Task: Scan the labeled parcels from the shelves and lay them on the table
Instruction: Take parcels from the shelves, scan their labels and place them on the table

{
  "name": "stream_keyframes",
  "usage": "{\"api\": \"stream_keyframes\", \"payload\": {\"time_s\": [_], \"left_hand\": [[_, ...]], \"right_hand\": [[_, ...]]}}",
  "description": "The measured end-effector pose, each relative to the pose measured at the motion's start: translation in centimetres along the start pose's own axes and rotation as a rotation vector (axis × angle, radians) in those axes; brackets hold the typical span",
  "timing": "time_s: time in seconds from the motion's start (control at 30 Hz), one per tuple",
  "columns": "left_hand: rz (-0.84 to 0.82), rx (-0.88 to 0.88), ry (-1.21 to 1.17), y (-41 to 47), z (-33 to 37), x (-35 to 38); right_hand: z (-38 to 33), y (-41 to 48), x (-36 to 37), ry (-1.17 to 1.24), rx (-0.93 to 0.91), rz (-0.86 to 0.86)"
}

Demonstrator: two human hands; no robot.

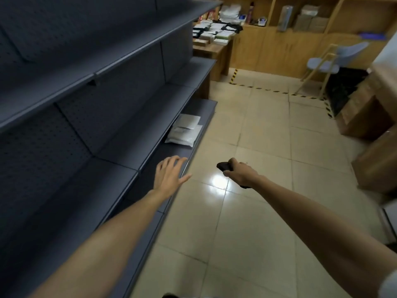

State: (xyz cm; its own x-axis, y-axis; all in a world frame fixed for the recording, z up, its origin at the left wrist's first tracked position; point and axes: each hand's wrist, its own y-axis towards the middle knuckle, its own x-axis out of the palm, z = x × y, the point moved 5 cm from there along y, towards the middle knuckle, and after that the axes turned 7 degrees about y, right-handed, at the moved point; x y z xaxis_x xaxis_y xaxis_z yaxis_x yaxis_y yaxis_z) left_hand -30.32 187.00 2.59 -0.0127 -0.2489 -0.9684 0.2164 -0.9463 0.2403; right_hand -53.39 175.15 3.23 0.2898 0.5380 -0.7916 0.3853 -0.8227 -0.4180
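Black scanner (223, 166) in right hand (241, 174) (left hand (169, 176) spread).

Dim, soft, glare on floor (219, 182)

left hand (169, 175) spread above bottom shelf (171, 151), right hand (240, 172) gripping scanner (223, 166)

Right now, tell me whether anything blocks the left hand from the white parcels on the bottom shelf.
Nothing visible does. The left hand hangs open over the bottom shelf, and only bare shelf lies between it and the white parcels. The right hand grips the scanner.
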Motion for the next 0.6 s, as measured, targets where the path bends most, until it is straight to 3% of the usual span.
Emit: {"api": "stream_keyframes", "payload": {"time_s": [0.23, 0.6], "left_hand": [[-0.053, 0.214, -0.014, 10.4, 6.8, 1.5], [-0.247, 0.312, 0.052, 31.9, 4.7, 8.0]], "right_hand": [[5.9, 4.8, -5.7, 0.099, 0.090, 0.068], [3.9, 21.5, -14.1, 0.073, 0.153, 0.104]]}}
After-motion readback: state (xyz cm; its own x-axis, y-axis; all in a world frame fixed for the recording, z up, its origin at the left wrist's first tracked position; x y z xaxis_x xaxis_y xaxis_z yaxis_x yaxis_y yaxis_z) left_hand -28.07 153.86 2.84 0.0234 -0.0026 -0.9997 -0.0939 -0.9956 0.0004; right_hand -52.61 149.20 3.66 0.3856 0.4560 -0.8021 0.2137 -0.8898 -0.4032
